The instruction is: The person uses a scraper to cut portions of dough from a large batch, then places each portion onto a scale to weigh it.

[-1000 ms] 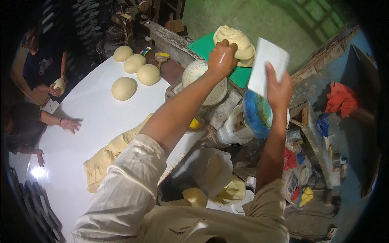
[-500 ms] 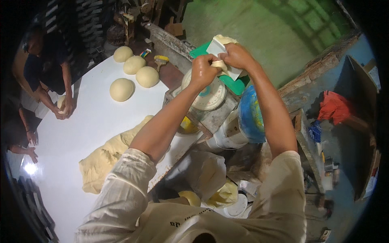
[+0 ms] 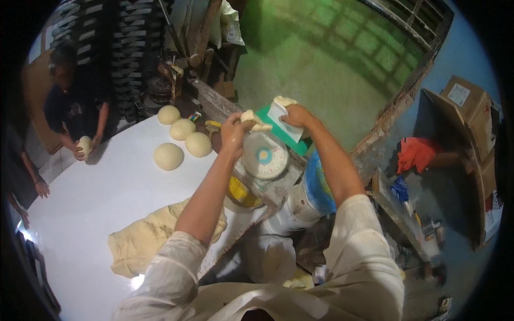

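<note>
On my remote feed, my left grip (image 3: 233,131) pinches a ragged, pale-yellow dough lump (image 3: 258,122) at the round white dial scale's (image 3: 265,155) upper edge; my right grip (image 3: 299,116) holds a flat white scraper (image 3: 282,121). I judge the dough light, soft, tacky: best cupped underneath.

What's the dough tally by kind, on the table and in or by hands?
Dough balls on white table: 4
Large slab on that table: 1
Small lump in left hand: 1
Dough piece by white scraper: 1
Co-worker's lump: 1
Total: 8
</note>
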Tool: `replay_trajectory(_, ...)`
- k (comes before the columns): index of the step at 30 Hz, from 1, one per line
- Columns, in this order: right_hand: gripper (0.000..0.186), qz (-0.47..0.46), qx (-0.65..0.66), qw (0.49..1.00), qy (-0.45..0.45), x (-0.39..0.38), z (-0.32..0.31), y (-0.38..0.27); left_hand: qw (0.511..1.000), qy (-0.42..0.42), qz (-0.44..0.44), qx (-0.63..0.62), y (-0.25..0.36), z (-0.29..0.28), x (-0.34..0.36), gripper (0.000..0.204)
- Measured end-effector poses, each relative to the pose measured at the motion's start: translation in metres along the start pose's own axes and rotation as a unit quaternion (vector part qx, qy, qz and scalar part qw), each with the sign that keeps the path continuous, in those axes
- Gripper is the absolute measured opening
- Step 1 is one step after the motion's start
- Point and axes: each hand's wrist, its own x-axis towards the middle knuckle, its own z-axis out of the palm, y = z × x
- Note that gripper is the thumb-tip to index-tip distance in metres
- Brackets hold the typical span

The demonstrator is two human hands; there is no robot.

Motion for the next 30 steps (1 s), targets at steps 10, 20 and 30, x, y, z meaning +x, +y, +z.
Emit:
replay_trajectory(10, 0.026, 0.215, 0.248, 0.846, 0.421, -0.186, -0.001, -0.169, 0.653, 0.09, 0.069, 0.748, 0.005, -0.38, -0.297, 0.051)
replay_trajectory(20, 0.045, 0.454, 0.272, 0.727, 0.438, -0.331, 0.049, -0.2, 0.57, 0.144, -0.246, 0.771, 0.024, -0.383, -0.326, 0.026)
replay_trajectory(30, 0.047, 0.509, 0.305, 0.688, 0.418, -0.331, 0.063, -0.175, 0.474, 0.361, -0.144, 0.79, 0.026, -0.362, -0.344, 0.053)
